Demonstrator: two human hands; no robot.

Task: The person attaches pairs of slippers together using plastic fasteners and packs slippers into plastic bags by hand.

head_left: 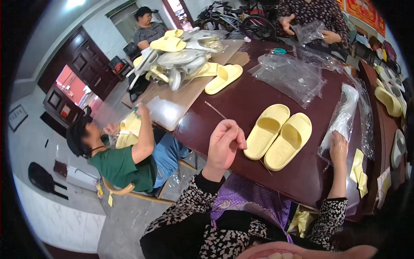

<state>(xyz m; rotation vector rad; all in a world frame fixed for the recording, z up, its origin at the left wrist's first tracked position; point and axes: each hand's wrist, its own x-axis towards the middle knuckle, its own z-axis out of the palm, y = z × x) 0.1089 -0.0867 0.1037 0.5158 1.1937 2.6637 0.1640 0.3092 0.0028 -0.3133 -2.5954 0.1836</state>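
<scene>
A clear plastic bag (343, 116) lies crumpled beside a pair of yellow slippers (279, 134) set soles-down, touching.

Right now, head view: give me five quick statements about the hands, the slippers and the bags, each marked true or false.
1. A pair of yellow slippers lies side by side on the dark table. True.
2. The right hand rests on a clear plastic bag. True.
3. The left hand holds a slipper. False: it is curled beside the pair, with no slipper in it.
4. The pair is already inside a bag. False: it lies bare on the table.
5. A loose stack of clear bags lies beyond the pair. True.
</scene>
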